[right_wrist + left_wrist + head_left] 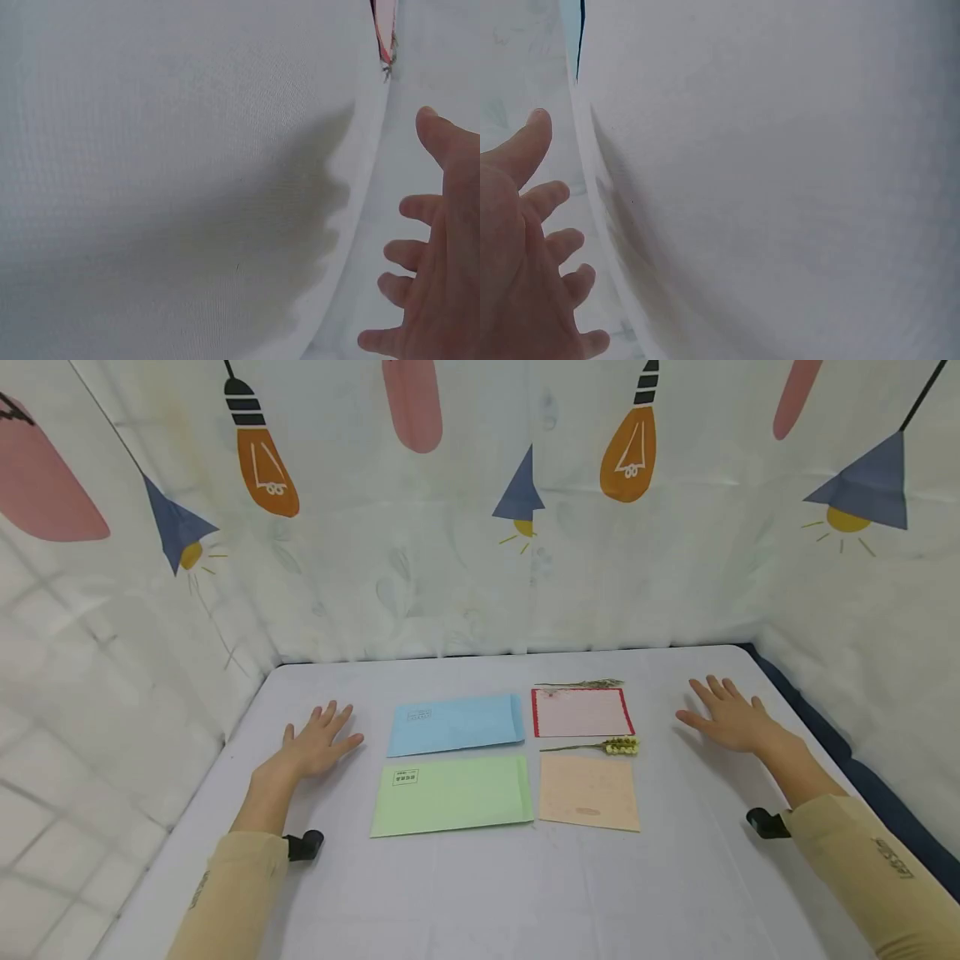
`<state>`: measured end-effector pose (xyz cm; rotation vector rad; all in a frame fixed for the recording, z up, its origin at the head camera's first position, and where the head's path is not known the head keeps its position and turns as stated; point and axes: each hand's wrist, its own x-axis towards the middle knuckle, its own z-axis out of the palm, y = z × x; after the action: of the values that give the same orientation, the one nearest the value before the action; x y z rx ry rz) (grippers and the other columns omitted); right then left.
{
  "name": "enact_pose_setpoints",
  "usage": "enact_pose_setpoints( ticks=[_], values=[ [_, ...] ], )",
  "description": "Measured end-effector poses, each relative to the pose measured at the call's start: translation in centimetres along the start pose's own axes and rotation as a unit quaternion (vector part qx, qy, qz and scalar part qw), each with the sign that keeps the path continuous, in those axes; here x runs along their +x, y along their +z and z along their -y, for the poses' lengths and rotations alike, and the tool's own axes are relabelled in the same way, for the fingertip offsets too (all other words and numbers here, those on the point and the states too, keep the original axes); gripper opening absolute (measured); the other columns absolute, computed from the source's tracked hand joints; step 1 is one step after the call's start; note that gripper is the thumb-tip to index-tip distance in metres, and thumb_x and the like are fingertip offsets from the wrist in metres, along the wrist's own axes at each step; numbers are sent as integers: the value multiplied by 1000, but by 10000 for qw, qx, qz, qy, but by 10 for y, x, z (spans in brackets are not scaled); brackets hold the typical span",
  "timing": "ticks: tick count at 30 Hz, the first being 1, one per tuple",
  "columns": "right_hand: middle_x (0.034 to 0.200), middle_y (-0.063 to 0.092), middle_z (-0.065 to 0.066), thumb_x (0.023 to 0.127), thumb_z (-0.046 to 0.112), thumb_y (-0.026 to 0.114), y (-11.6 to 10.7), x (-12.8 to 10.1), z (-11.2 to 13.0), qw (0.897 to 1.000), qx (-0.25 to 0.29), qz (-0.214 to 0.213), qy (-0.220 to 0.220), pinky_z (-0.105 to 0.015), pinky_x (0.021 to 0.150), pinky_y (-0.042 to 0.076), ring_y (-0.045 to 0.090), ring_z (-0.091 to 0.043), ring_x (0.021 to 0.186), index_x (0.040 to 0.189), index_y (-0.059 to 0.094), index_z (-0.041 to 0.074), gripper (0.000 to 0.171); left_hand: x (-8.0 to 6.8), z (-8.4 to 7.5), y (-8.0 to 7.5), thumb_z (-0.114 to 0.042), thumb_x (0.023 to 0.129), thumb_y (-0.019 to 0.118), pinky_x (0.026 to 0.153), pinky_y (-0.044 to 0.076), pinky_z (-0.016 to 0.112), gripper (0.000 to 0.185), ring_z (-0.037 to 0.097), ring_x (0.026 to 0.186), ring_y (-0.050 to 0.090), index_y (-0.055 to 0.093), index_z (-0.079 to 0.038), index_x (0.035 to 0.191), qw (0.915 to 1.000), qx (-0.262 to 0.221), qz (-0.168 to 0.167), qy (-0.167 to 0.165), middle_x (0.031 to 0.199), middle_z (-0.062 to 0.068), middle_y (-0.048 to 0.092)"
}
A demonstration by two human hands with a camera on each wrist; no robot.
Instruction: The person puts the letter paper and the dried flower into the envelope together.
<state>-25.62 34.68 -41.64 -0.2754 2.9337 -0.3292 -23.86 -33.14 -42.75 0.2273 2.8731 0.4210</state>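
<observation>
My left hand [313, 747] hovers palm down with spread fingers, left of a blue envelope [457, 725]. Below that envelope lies a green envelope [452, 797]. On the far side, my right hand [729, 717] is also spread out, to the right of a pink card with a red border [583, 713]. A thin dried sprig [592, 683] lies along the card's top edge, and a yellow flower sprig [621, 746] just below the card. Nearest me on that side is a peach-coloured paper [588, 792]. Neither hand touches any of these; shadows show beneath both in the wrist views.
A white-covered table [480, 893] carries everything. Behind it hangs a pale curtain [450, 568] printed with lamps and bulbs, which also runs along both sides. Dark blue cloth [817, 718] shows beyond the right table edge. Black wrist mounts [304, 846] stick out from the sleeves.
</observation>
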Motion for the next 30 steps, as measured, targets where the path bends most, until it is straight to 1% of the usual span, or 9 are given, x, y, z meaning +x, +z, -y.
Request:
enact_pose_setpoints(
  ticks=[5,9,13,16,19,22,27,30],
  values=[
    [155,18,-44,105,60,42,2,3,-1,9999,33,-79,-68,-83,104,12,14,-63,143,153,31,-11,87,-2,-3,-2,-62,105,40,107,-4,80,84,55,149,2,22,-2,162,10000,32,-69,-13,164,32,8],
    [151,28,-44,106,57,44,4,4,-2,9997,150,-152,-139,-78,106,23,26,-61,139,148,39,-13,82,-3,-7,-4,-62,105,41,108,2,80,82,54,149,9,28,-3,161,9999,107,-116,-44,163,33,14],
    [142,44,-42,107,46,49,5,5,-2,9987,290,-291,-300,-71,105,34,40,-58,132,141,49,-13,68,-3,-8,-3,-60,105,43,107,7,80,80,54,147,15,35,-1,158,9997,162,-174,-36,161,35,19],
    [133,53,-40,107,37,54,5,5,-2,9976,345,-428,-430,-68,101,40,49,-56,124,135,54,-13,57,-2,-8,-1,-59,105,45,105,12,80,78,55,146,19,39,0,155,9995,180,-250,-33,159,36,22],
    [126,59,-37,106,32,57,7,5,-2,9962,490,-539,-487,-66,95,45,56,-53,117,131,58,-13,51,-2,-8,0,-57,105,47,103,16,81,76,56,143,23,43,1,152,9992,200,-334,-19,157,37,26],
    [120,63,-33,105,27,59,9,6,0,9937,725,-686,-515,-63,91,49,60,-49,110,128,61,-11,44,-2,-11,2,-57,105,47,102,19,80,75,56,142,26,45,1,152,9991,203,-379,-9,156,37,28],
    [110,69,-23,104,21,61,12,5,8,9864,1042,-1102,-629,-57,85,52,63,-40,102,120,66,-6,32,-3,-20,3,-56,104,49,101,22,80,74,56,140,30,46,1,151,9986,177,-485,81,154,36,32],
    [105,70,-19,104,19,62,15,3,12,9811,1169,-1362,-726,-54,81,53,64,-36,98,116,68,-5,27,-4,-26,3,-55,105,50,100,23,80,72,57,139,31,47,0,151,9980,184,-589,150,154,36,33]
  ],
)
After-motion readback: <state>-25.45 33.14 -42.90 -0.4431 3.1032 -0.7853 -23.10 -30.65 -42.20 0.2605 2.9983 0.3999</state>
